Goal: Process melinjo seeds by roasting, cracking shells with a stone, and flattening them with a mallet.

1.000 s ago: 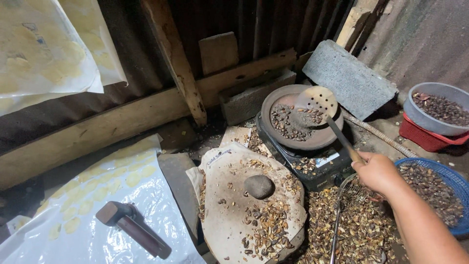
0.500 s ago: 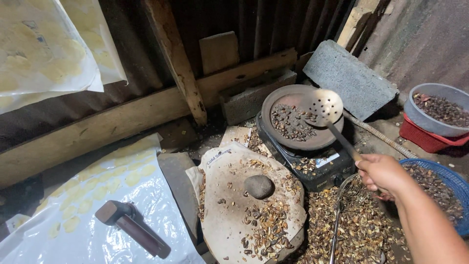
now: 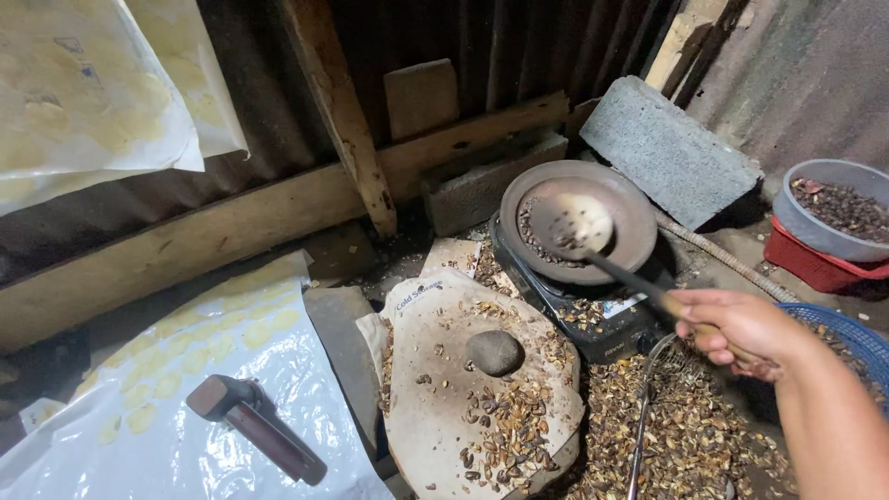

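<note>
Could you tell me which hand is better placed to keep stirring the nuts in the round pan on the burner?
The right hand, probably: it already grips the handle of the slotted spoon, whose head sits over the round pan. The left hand is out of view.

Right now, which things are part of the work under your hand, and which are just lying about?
In use: right hand gripping the skimmer; pan with nuts; stove.

Lying about: mallet, round stone, concrete block, grey bowl, red tub, blue basket, plastic sheet.
</note>
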